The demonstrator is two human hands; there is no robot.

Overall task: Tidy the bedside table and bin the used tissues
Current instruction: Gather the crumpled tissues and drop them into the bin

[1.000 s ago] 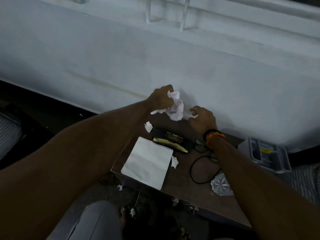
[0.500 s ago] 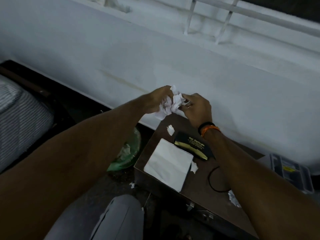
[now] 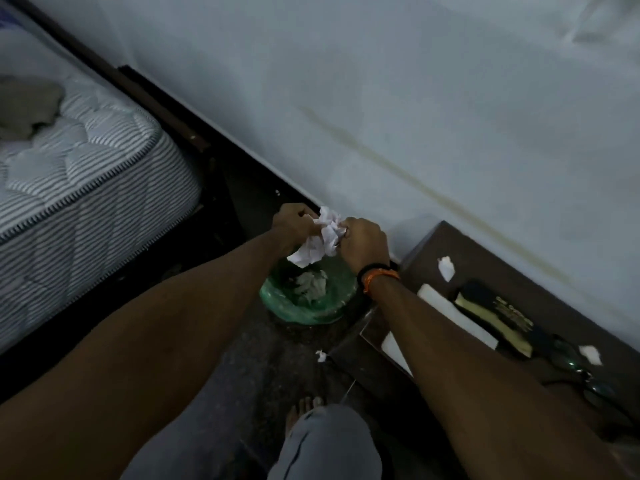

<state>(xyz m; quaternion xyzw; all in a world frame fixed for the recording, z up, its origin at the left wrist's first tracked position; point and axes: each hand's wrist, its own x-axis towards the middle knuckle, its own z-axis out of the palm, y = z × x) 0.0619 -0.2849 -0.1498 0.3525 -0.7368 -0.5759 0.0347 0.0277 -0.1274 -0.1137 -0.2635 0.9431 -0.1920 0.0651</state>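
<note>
Midway, both hands, the left hand and right hand, clutch a tissue wad over the green-lined bin, with scraps left at three o'clock on the bedside table.

Bare arms, banded wrist, grey trousers

Both forearms are showing bare, with no sleeves reaching into view. The right hand is wearing a black band and an orange band side by side at the wrist. Grey trousers are covering the near knee, and a bare foot is poking out beyond it.
</note>
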